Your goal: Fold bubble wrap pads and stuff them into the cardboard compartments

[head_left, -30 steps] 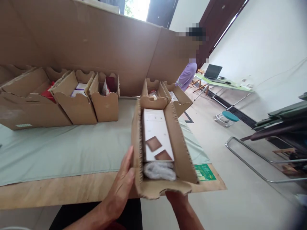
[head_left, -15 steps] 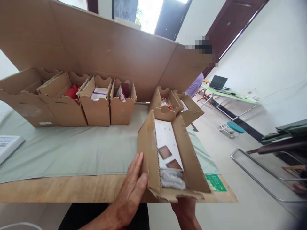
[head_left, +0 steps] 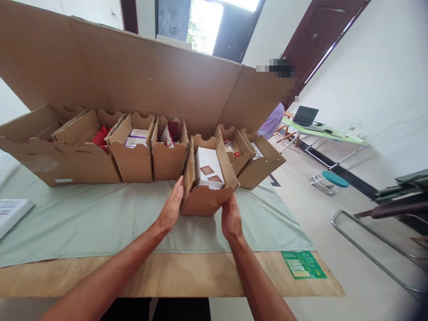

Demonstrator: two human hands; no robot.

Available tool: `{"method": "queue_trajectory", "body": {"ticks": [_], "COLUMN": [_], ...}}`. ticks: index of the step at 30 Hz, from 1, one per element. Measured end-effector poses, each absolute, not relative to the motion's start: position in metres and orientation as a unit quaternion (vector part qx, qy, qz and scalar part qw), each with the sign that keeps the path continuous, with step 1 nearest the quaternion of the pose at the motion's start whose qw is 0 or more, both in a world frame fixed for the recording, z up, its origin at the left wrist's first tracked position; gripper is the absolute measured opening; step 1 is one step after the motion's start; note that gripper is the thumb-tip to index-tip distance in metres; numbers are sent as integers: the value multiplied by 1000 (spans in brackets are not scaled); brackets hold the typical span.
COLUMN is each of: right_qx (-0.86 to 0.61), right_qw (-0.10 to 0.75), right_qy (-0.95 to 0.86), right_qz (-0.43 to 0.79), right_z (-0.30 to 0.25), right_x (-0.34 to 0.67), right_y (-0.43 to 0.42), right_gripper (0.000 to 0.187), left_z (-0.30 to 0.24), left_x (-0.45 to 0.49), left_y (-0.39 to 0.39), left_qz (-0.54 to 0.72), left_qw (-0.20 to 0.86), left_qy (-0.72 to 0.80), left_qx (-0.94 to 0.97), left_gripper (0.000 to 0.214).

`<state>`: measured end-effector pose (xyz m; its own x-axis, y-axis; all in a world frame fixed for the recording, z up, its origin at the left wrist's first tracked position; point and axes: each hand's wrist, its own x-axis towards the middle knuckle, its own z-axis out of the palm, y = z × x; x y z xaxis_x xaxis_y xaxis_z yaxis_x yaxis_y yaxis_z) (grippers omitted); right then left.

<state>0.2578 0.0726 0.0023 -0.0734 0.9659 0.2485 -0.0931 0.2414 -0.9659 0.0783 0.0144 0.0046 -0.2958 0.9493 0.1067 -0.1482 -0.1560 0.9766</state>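
Note:
Between my two hands is an open-topped cardboard bin [head_left: 203, 201], now in the gap in the row of bins, its front standing out a little. Inside it lies a white box [head_left: 211, 163] with brown squares printed on it. My left hand [head_left: 172, 205] presses against the bin's left side with fingers stretched forward. My right hand [head_left: 232, 218] holds the lower right side near the front corner, its fingers partly hidden by the bin. The bin's base appears to rest on the pale green cloth [head_left: 133, 218].
Left of it stand several cardboard bins [head_left: 132, 162] with red and white packets. Two more bins [head_left: 257, 165] stand to the right. Behind rises a tall cardboard panel [head_left: 150, 76]. A white box [head_left: 15, 211] lies far left. A person in a purple top [head_left: 272, 120] is behind the panel.
The bin has moved away from me, from the table's front edge into the row, and is tilted less towards me. Both hands have gone forward with it.

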Motion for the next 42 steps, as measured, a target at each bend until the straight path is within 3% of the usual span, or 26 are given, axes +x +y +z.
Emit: {"method": "queue_trajectory", "body": {"ticks": [2, 6, 15, 22, 28, 31, 36, 42], "right_qx": [-447, -518, -578, -569, -416, -365, -411, -390], "right_qw": [523, 432, 345, 352, 304, 260, 271, 318], "right_qy": [-579, -649, -709, -710, -802, -835, -818, -812], "right_qz": [438, 351, 210, 220, 301, 318, 297, 295], "right_z": [-8, -13, 7, -2, -3, -6, -6, 45], "right_x": [272, 284, 245, 248, 222, 201, 199, 195], "right_y": [58, 48, 123, 138, 101, 107, 127, 110], "right_gripper": [57, 68, 41, 45, 36, 52, 63, 48], "left_z": [-9, -26, -39, -32, -36, -44, -50, -44], "left_x": [80, 85, 69, 66, 68, 68, 70, 71], "left_y": [7, -2, 17, 11, 14, 17, 17, 23], "left_qz": [626, 594, 566, 528, 545, 560, 588, 656], "left_qw": [446, 456, 438, 443, 430, 423, 427, 417], "left_qy": [489, 495, 483, 525, 512, 510, 508, 528], "left_qx": [412, 441, 505, 500, 506, 497, 462, 342], "left_gripper": [73, 78, 98, 96, 97, 99, 98, 82]}}
